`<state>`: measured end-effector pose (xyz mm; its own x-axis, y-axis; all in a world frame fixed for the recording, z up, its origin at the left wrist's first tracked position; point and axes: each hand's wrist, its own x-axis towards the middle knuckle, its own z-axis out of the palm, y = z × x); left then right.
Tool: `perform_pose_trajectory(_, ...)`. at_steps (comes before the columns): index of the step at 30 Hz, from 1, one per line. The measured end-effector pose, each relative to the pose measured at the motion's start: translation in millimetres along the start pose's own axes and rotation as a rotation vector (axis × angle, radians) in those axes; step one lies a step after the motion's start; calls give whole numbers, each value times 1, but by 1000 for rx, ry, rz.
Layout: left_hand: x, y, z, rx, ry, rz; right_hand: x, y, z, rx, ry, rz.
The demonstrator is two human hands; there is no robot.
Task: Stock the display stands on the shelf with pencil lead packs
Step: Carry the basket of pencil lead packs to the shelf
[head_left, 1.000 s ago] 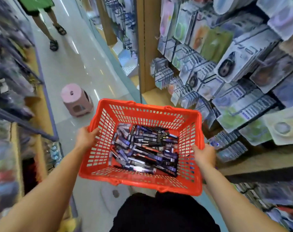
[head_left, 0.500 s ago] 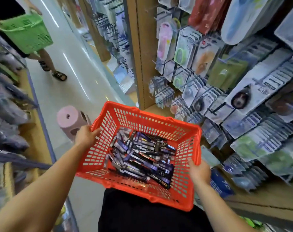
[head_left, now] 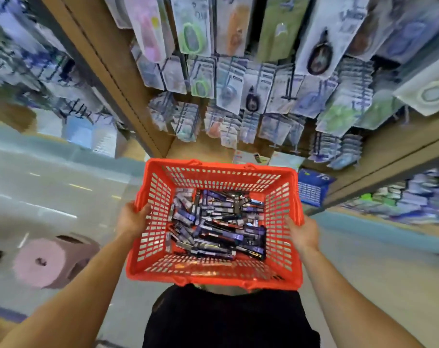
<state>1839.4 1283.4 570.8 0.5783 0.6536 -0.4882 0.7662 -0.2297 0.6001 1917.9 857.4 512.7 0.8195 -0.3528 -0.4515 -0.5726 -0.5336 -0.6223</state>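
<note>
"What are you holding?"

"A red plastic basket (head_left: 213,273), low in the middle of the frame. My left hand (head_left: 131,218) is curled round its left rim and my right hand (head_left: 302,232) is clamped on the right rim. The rim hides most of my fingers on both sides."

"And the pencil lead packs (head_left: 218,222)?"

"They lie in a loose heap on the basket floor, dark purple and black and crossing each other. The print is too small to read."

"What's ahead?"

"A wooden shelf (head_left: 394,156) runs up the right side. Hanging carded packs (head_left: 228,79) fill the top of the frame, all smeared by blur, so I cannot tell what most of them hold. A blue pack (head_left: 311,189) shows just beyond the basket's far right corner, partly hidden by it."

"Anything else?"

"A pink stool (head_left: 47,262) stands on the floor at lower left. My black clothing (head_left: 226,320) is cut off by the bottom edge."
</note>
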Motion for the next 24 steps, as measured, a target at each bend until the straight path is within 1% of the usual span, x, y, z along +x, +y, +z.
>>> perform_pose_trajectory(3,6,-8,23,57,-52,13,-9,23,-12,15,55,43)
perform_pose_trajectory(7,3,-12,71,114,-94,16,5,71,-23,47,78,128)
perform_pose_trajectory(13,15,-40,179,151,-143,-39,61,160,-14,57,68,202)
perform_pose_trajectory(15,25,-56,223,165,-175,-43,93,202,2,55,43,214)
perform_pose_trajectory(19,66,-118,321,168,-200,-59,159,268,47,26,44,205)
perform_pose_trajectory(24,130,-190,429,181,-183,-50,241,352,127,-9,46,172)
